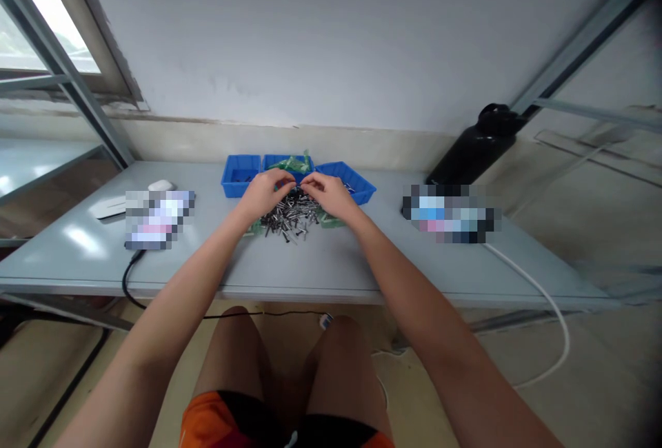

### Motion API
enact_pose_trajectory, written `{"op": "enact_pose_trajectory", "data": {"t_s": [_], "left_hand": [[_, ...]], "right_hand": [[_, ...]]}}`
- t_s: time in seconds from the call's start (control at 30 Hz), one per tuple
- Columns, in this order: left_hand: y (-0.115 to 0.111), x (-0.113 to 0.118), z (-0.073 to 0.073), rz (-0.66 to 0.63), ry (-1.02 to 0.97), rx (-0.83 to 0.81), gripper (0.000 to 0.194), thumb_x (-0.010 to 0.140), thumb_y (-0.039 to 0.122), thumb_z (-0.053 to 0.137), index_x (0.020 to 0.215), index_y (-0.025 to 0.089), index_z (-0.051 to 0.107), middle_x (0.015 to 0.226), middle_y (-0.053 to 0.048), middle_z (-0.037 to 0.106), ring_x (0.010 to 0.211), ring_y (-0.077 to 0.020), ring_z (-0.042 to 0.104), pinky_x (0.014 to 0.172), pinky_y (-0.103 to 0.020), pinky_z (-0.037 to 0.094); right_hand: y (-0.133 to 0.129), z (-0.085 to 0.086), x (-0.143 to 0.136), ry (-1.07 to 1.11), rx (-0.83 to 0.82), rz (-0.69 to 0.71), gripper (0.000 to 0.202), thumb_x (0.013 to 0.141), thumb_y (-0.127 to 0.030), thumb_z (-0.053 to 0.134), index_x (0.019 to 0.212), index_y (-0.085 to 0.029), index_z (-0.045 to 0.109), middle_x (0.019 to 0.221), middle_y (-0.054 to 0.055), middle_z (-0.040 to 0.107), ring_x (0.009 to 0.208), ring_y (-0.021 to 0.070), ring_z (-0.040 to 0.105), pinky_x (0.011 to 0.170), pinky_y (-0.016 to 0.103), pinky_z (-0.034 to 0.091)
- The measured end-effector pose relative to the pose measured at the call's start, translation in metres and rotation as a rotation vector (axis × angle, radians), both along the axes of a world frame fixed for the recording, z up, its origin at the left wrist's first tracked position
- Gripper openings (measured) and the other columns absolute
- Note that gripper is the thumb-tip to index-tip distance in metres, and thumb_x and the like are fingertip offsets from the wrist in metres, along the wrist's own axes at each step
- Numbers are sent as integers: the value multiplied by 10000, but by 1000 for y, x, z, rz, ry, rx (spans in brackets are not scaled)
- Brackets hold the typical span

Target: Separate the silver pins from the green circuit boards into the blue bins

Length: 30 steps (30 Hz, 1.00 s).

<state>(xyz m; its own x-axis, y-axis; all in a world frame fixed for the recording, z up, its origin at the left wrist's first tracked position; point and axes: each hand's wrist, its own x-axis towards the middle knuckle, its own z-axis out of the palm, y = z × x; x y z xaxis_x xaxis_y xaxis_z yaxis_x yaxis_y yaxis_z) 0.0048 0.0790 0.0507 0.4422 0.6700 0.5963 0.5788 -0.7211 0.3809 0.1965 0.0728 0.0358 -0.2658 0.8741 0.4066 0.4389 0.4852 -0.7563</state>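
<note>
A heap of loose screws (290, 219), silver and dark, is spread on the grey table. Above its far edge, my left hand (265, 194) has thumb and forefinger pinched together. My right hand (334, 194) mirrors it from the other side, also pinching, with the fingertips of both hands close together. Whatever lies between the fingers is too small to make out. Behind the hands stand a left blue bin (234, 190), a middle blue bin (267, 160) with green plastic wrap (294, 163) in it, and an angled right blue bin (365, 193) containing some small metal pieces.
Left on the table (310, 269) are a blurred phone (160, 222) with a black cable (125, 272) and a white rounded case (161, 186). A black bottle (472, 153) and another blurred device (449, 217) with a white cable (543, 293) stand right. Green plastic (329, 220) borders the heap.
</note>
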Motion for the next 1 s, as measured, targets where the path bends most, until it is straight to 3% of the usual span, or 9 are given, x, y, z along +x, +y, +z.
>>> {"op": "enact_pose_trajectory", "data": {"t_s": [0.17,0.3,0.63,0.8,1.0], "left_hand": [[-8,4,4,-72,-11,8,139,895,243,550,917,167,665,861,-46,679,752,-141,602,715,-268,481],[-9,6,4,-87,-19,-2,124,875,255,587,899,163,666,820,-35,670,724,-133,599,697,-255,477],[0,-1,3,-14,-25,0,83,836,211,612,875,168,672,815,-38,674,714,-137,598,688,-263,476],[3,0,-3,-34,84,-46,103,826,195,581,870,163,668,812,-40,675,726,-149,603,681,-272,464],[-1,4,-3,-49,72,-87,93,815,188,576,843,158,661,773,-33,661,694,-144,585,645,-261,451]], "right_hand": [[-3,-4,-5,4,-113,152,108,853,-298,509,851,-201,558,753,-2,621,621,115,559,601,253,444],[-3,-5,-7,-5,-111,186,100,860,-283,481,818,-202,522,753,-4,611,624,118,564,609,256,449],[-3,1,-1,8,16,54,130,865,-327,505,869,-208,558,763,16,644,678,146,596,671,291,468],[-5,4,-1,-6,86,26,159,883,-356,478,875,-218,558,745,17,645,666,155,600,671,296,466],[-13,8,-5,-106,197,-19,171,894,-342,473,895,-213,585,767,26,667,687,162,604,692,294,448]]}}
